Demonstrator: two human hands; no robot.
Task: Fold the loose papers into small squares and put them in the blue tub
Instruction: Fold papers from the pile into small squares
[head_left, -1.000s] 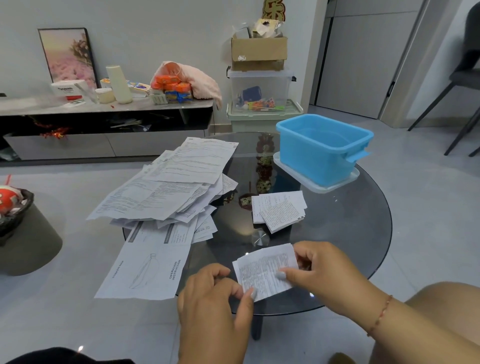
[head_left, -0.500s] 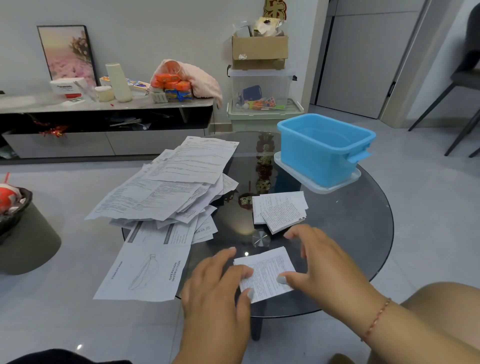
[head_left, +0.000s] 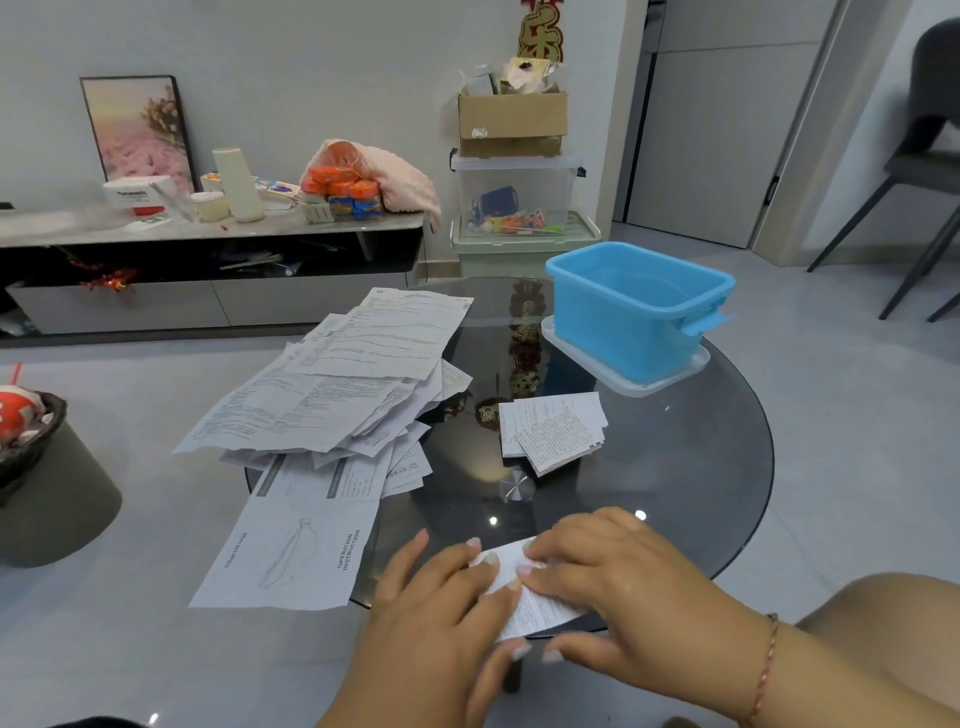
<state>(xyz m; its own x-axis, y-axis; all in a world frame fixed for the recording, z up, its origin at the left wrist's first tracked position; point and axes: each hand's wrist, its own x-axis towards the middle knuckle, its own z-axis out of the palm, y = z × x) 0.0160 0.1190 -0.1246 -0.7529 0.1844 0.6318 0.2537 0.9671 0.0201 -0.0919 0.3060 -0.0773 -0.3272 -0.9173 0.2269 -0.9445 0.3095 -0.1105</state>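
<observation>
Hands, left (head_left: 447, 597) and right (head_left: 613, 577), fingers now flat, press the folded paper (head_left: 524, 597) onto the table (head_left: 701, 467) at six o'clock; lifted a second ago, it gets creased. Blue tub (head_left: 639, 312) waits at one o'clock.

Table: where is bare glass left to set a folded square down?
Bare glass on the table lies right of the folded stack, below the blue tub, and between stack and hands. The left side is crowded with loose papers.

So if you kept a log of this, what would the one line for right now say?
step: creasing fold | left hand and right hand: pressing folded paper flat on glass table | blue tub: no paper visible inside
</observation>
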